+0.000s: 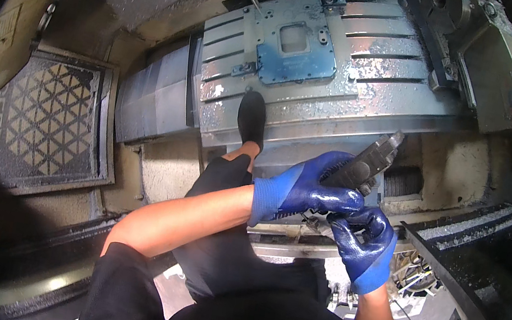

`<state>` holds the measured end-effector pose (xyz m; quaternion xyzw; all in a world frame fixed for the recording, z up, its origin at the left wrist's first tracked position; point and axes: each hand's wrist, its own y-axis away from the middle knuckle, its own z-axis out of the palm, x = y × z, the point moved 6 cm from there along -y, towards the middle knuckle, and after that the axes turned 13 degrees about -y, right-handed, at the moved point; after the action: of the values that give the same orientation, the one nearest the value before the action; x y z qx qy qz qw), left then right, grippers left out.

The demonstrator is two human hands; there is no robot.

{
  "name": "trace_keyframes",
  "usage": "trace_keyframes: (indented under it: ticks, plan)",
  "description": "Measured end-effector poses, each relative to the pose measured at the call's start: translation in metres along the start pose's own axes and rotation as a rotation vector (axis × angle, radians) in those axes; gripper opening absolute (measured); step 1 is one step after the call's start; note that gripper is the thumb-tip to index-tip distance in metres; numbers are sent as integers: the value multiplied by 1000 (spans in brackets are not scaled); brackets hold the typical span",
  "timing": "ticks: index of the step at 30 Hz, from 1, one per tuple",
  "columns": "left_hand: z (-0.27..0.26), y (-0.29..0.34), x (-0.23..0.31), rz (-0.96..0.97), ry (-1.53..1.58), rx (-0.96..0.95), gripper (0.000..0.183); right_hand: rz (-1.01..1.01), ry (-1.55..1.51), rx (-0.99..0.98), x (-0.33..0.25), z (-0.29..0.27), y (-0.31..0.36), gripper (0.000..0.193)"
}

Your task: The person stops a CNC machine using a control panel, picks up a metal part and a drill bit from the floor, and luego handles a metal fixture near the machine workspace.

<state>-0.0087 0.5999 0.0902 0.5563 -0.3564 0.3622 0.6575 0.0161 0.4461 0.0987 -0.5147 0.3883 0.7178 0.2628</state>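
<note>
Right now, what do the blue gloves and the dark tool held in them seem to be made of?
Blue gloves, left hand and right hand: knit cuffs with a glossy rubbery coating, probably nitrile or latex, judging by the wet-looking shine. Dark grey tool: likely metal, matte, with hard angular edges.

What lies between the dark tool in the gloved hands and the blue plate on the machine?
In the head view, bare wet ribbed metal cover lies between the dark tool and blue plate.
</note>
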Motion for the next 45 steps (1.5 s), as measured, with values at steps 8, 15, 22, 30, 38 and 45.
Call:
trace_keyframes:
  ticks: [8,15,22,30,38,45]
  plan:
    - [-78,-32,-36,-173,3,-194,75,22,-10,26,34,43,-64,12]
    - [-142,-69,-109,-46,133,-141,91,48,-46,166,117,63,-121,12]
    - [-192,-98,-169,-50,373,-4,85,-125,162,80,144,74,-176,19]
    - [-216,-88,-184,-3,349,298,106,-411,318,-63,135,108,-222,29]
    - [-225,-96,-202,-30,326,276,110,-486,363,9,144,112,-231,25]
    - [-220,-100,-204,-51,284,305,111,-384,306,12,149,107,-232,25]
